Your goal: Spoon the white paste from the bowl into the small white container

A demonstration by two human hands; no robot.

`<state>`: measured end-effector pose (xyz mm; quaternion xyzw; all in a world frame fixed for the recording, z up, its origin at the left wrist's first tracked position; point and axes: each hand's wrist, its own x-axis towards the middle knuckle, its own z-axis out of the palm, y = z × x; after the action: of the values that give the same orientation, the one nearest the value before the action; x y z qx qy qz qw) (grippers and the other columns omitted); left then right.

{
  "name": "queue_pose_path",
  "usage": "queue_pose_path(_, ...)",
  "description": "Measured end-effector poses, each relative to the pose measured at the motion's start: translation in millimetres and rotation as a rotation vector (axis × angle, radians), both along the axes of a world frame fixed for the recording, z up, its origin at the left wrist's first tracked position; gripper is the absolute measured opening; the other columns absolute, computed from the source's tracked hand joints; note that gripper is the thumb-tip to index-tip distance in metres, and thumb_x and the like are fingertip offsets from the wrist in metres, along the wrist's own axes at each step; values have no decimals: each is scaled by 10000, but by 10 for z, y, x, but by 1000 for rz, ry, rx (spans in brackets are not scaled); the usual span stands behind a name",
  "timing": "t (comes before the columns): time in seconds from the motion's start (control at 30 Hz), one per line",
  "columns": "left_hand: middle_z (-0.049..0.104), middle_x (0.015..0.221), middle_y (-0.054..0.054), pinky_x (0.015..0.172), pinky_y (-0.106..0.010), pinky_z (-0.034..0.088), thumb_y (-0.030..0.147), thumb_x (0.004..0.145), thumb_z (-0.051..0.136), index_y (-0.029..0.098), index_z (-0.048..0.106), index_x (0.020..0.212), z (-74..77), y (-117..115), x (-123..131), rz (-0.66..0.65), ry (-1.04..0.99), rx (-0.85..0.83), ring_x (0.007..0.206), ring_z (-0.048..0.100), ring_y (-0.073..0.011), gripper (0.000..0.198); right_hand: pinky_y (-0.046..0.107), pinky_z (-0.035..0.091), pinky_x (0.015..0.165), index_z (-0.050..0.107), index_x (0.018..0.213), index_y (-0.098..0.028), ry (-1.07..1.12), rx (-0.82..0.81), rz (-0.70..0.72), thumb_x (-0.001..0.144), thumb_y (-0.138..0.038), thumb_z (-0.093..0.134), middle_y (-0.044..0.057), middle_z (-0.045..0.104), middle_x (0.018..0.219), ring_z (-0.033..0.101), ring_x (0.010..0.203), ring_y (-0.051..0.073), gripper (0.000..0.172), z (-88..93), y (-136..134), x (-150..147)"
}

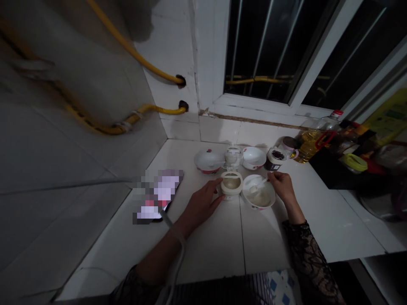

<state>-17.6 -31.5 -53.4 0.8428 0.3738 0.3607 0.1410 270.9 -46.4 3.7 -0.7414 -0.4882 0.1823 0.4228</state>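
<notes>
With thumb and fingers spread along its left side, my left hand (199,204) holds a small cream-coloured jar (232,192) upright on the counter. The jar is uncovered, and pale stuff shows inside it. My right hand (282,185) pinches the handle of a white spoon (257,186), whose head is down in a white bowl (245,197). A pale powder or paste lies in this bowl; I cannot tell which. The bowl stands just right of the jar.
Behind stand a wide bowl (203,161), a lidded clear jar (233,156), a smaller bowl (253,157) and a dark-labelled jar (274,161). An oil bottle (310,144) and black box (333,169) are right. A blurred phone (162,192) lies left; a cable (182,241) crosses my left forearm.
</notes>
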Motion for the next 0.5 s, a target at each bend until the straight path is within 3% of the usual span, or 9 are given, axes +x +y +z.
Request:
queue_pose_path(0.3, 628, 999, -48, 697, -315, 560, 381, 963, 446, 208, 400, 1314, 22, 9, -3, -23, 1, -1, 785, 662, -172, 394, 248, 216, 442, 535, 473, -186, 249, 98, -46, 581, -571, 575, -51, 370, 405, 282, 429, 79, 401, 84, 25, -66)
queue_pose_path(0.4, 627, 995, -46, 706, -316, 561, 372, 959, 451, 212, 398, 1319, 24, 10, -5, -30, 0, -6, 793, 663, -172, 398, 247, 245, 452, 542, 507, -185, 245, 236, -36, 653, -600, 572, -55, 372, 430, 291, 442, 82, 441, 99, 24, -226)
queue_pose_path(0.5, 626, 989, -43, 699, -314, 561, 377, 955, 457, 217, 394, 1327, 30, 8, -9, -34, 1, -17, 792, 663, -174, 410, 252, 328, 514, 554, 561, -184, 111, 418, -7, 811, -543, 525, -31, 471, 501, 387, 499, 104, 439, 103, -19, -476)
